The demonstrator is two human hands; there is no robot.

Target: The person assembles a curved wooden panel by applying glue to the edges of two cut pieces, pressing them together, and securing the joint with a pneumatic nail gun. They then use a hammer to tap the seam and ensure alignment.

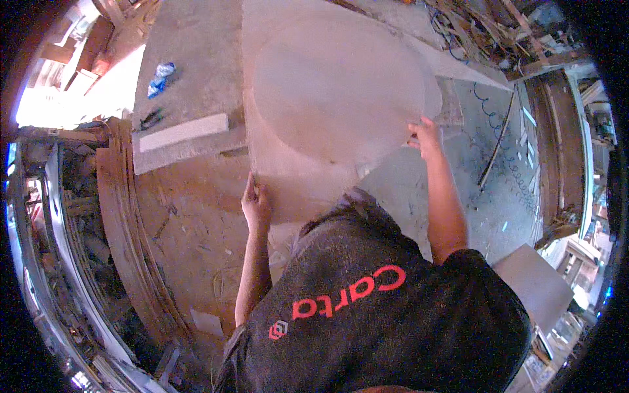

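Black short-sleeved T-shirt [419,327], bare forearms [253,272]
Large red lettering [350,293] slants across the dark front, a small angular emblem [278,330] in red and pale grey at its left end; the right sleeve [481,278] is plain black, the left hand [258,205] and right hand [428,139] bare.

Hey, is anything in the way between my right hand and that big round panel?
Nothing visible. Your right hand is at the right-hand edge of the round panel, with no object showing between them.
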